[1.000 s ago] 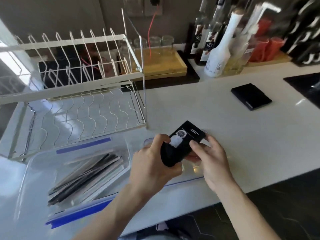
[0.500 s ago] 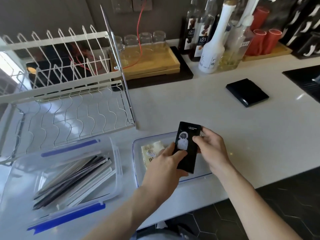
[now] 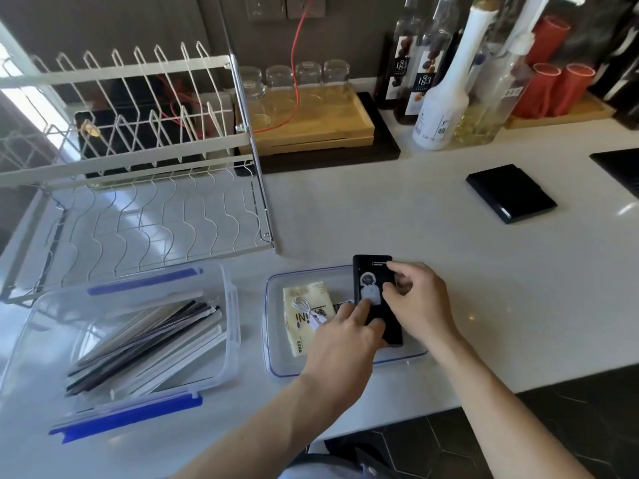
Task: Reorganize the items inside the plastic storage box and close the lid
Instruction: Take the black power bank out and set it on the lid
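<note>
A clear plastic storage box (image 3: 228,326) with blue latches sits at the left, holding several black, grey and white wrapped straws (image 3: 148,344). To its right lies the clear lid (image 3: 273,340), upturned, with a yellow packet (image 3: 304,316) lying in it. A black packet (image 3: 375,295) with a white figure printed on it is over the lid's right half. My left hand (image 3: 342,340) presses on the packet's lower part with fingers and thumb. My right hand (image 3: 418,302) pinches the black packet's right edge.
A white wire dish rack (image 3: 138,188) stands behind the box. A black flat case (image 3: 510,191) lies at the right on the white counter. Bottles (image 3: 442,95), upturned glasses on a wooden tray (image 3: 304,129) and red cups (image 3: 553,88) line the back wall.
Both hands have lowered the black packet from a tilted hold in the air down flat onto the lid, next to the yellow packet. The camera has moved nearer and lower.
</note>
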